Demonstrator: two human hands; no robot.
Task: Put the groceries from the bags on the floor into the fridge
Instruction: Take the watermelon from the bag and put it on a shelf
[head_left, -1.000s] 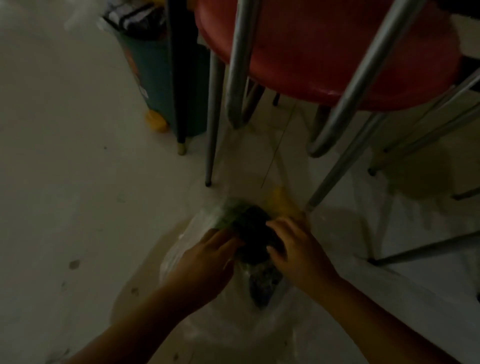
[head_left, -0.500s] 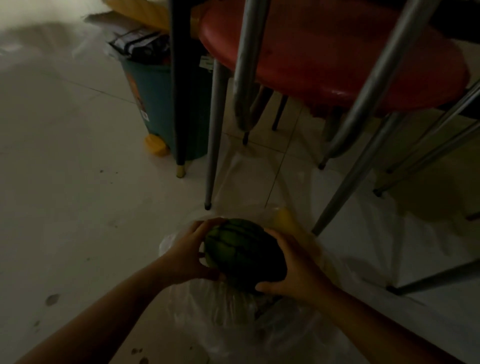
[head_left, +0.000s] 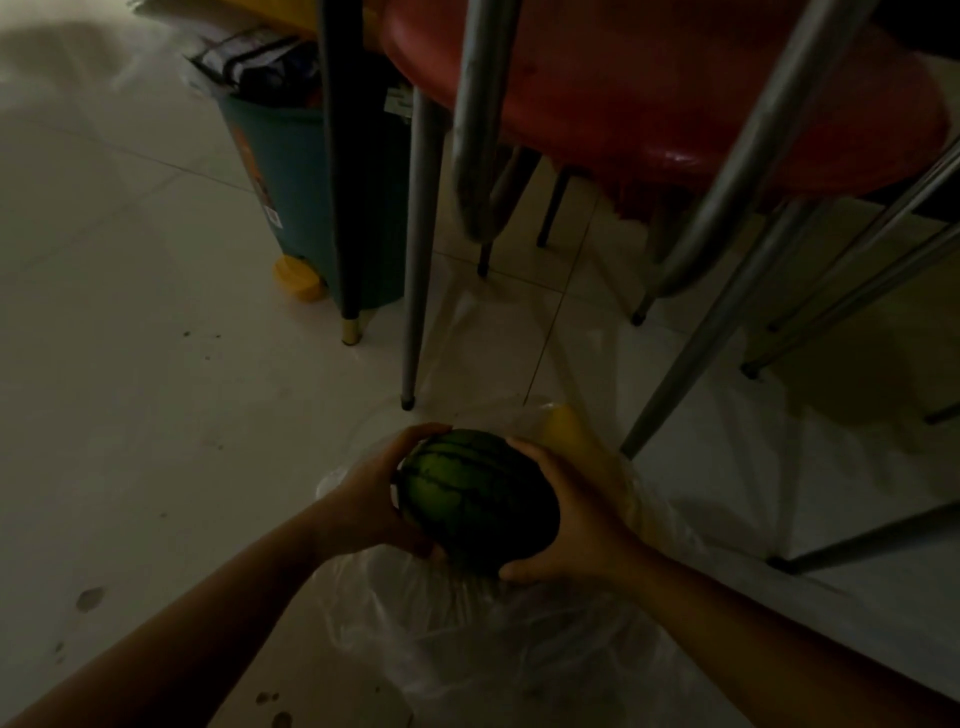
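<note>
Watermelon (head_left: 475, 499), small, striped dark green: one item, in transit. We hold it between both hands just above the mouth of the bag. Left hand (head_left: 374, 499) curls round its left end, fingers over the top; right hand (head_left: 576, 519) cups its right side, thumb under the near edge.

Bag (head_left: 493, 639), clear plastic, on the floor directly beneath the melon, mouth open and slack. What else it holds we cannot tell in this dim light.

Yellow item (head_left: 563, 426), just beyond the right hand, at the far edge of the bag; whether it lies inside the plastic or behind it we cannot say.

Floor (head_left: 156, 415), pale tile, spotted. Stool (head_left: 649, 93), red seat on metal legs, stands over the far side of the bag. Bin (head_left: 291, 171), teal, full, well beyond the left hand.

Fridge: not in view.

Progress, as we judge it: early. First item lifted clear, none shown stored. Remaining: carry the melon to the fridge, place it, return for the yellow item and whatever the bag still holds.
</note>
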